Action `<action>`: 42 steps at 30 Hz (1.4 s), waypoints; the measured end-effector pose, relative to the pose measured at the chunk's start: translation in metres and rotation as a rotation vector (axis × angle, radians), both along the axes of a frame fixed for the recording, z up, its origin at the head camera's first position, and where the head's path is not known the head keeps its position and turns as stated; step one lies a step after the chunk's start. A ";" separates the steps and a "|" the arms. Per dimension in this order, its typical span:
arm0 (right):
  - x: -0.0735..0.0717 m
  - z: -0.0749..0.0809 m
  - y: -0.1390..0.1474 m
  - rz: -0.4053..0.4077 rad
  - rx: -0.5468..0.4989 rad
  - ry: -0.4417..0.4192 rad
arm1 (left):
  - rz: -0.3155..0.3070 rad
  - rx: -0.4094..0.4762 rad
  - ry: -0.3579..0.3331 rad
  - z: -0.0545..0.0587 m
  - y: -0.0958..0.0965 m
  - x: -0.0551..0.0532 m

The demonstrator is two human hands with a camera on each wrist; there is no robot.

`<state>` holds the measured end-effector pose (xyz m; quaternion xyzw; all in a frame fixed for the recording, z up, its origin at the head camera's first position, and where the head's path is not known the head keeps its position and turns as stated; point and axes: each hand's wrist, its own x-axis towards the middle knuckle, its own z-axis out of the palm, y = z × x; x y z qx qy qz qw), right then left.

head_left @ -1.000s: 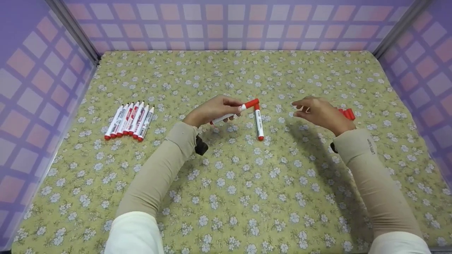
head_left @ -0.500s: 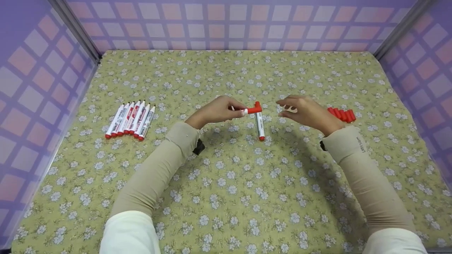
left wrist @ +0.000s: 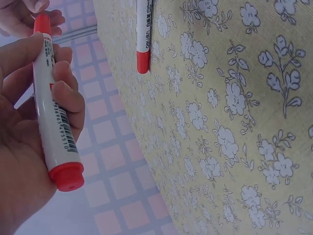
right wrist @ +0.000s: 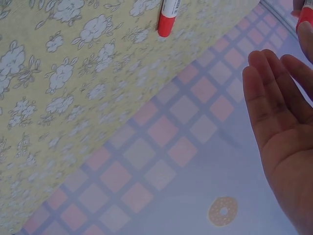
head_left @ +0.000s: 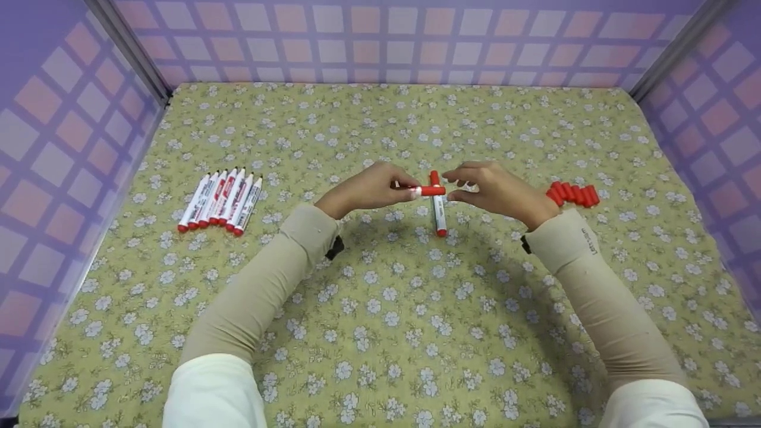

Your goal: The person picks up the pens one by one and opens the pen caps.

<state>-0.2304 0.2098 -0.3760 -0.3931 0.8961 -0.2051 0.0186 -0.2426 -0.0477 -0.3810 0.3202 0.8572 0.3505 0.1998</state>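
Note:
My left hand (head_left: 371, 189) grips a white whiteboard marker (left wrist: 54, 107) around its barrel. Its red cap (head_left: 434, 191) points right, and its red end plug (left wrist: 68, 177) shows in the left wrist view. Close to that cap is my right hand (head_left: 496, 191), its thumb and fingers parted with nothing between them; in the right wrist view its fingers (right wrist: 261, 93) stretch out. Beneath the held marker, a second red-capped marker (head_left: 440, 217) lies lengthwise on the flowered cloth between my hands, partly overlapped in the head view.
At the left, several uncapped white markers (head_left: 220, 202) lie side by side, dark tips away from me. Several loose red caps (head_left: 575, 193) form a row at the right, behind my right wrist. Checked purple panels (head_left: 380, 44) enclose the flowered cloth (head_left: 380, 345).
The held marker has swung to point straight right and now crosses above the lying one. My right hand has moved left, from beside the loose caps to the held marker's cap.

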 end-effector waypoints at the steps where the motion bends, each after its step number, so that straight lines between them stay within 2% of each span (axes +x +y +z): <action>1: 0.000 0.000 -0.001 0.007 -0.003 -0.007 | -0.003 -0.006 0.009 0.000 0.001 0.000; 13: 0.004 -0.001 -0.019 0.067 0.009 -0.010 | -0.035 -0.055 0.109 0.005 0.006 0.006; 23: 0.008 -0.003 -0.029 0.090 0.018 0.005 | -0.029 -0.064 0.092 0.006 0.007 0.008; 33: 0.013 -0.004 -0.034 0.104 0.071 0.121 | -0.072 -0.050 0.120 0.003 0.008 0.009; 42: 0.015 -0.005 -0.035 0.135 0.053 0.146 | -0.098 -0.025 0.123 0.001 0.005 0.010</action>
